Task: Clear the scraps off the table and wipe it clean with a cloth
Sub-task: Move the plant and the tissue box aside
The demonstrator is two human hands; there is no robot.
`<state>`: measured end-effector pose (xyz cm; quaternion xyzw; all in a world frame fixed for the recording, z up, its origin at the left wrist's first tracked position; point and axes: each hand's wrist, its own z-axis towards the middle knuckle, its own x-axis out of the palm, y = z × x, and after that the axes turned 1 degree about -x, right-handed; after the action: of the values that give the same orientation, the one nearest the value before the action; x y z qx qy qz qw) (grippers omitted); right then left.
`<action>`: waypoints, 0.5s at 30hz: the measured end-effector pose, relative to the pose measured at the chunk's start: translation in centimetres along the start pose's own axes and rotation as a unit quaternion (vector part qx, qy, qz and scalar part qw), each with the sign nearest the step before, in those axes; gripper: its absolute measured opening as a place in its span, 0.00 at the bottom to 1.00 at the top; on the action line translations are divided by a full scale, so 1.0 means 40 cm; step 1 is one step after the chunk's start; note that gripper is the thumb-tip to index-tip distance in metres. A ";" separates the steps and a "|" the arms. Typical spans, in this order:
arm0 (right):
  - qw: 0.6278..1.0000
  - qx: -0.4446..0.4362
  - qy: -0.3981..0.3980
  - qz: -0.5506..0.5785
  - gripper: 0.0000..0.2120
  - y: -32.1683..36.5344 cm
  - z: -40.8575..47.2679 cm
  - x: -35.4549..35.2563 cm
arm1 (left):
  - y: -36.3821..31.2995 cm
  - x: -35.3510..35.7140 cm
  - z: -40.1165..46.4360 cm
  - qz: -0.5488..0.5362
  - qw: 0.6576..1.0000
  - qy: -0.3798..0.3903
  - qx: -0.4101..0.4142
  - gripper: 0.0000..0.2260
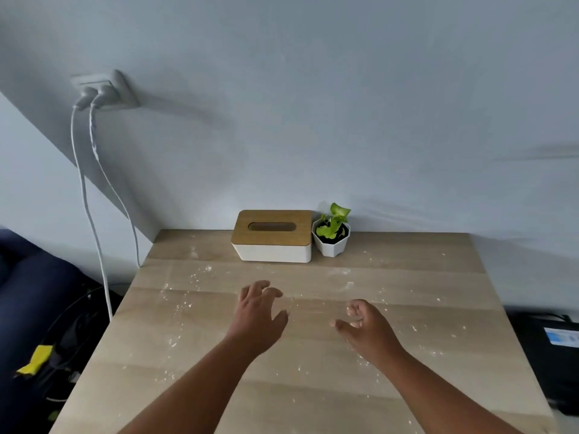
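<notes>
The left hand's (255, 314) fingers (269, 291) were loosely curled, holding nothing, over the middle of the tabletop (313, 386). The right hand's (365, 324) fingers (354, 310) curled toward the palm around white bits; whether they gripped them I could not tell. White scraps (185, 303) lay scattered across the tabletop. At its far edge stood a tissue box (272, 236) with a plant (332, 234) just beside it.

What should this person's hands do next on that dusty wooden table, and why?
Probably sweep the white crumbs together with the left hand toward the cupped right hand. Crumbs lie scattered across the pale wooden table, both hands hover empty above it, and no cloth is in view yet.
</notes>
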<state>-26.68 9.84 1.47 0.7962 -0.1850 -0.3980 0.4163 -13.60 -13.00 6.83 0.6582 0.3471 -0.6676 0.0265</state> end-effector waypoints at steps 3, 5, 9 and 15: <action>0.999 -0.001 -0.022 0.029 0.36 0.036 0.099 -0.017 | -0.017 -0.039 0.129 0.021 1.000 -0.006 0.012 0.22; 0.999 -0.006 -0.038 0.034 0.41 0.055 0.163 -0.028 | -0.030 -0.050 0.210 0.034 0.999 -0.005 0.022 0.23; 0.997 -0.005 -0.064 0.041 0.48 0.086 0.265 -0.037 | -0.061 -0.049 0.340 0.041 0.998 -0.003 0.055 0.24; 0.994 -0.033 -0.094 0.049 0.42 0.107 0.390 -0.040 | -0.068 -0.001 0.477 0.065 0.994 0.015 0.091 0.24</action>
<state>-39.79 0.31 0.46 0.7311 -0.2491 -0.4562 0.4420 -31.35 -20.45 5.99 0.6887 0.2416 -0.6835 0.0045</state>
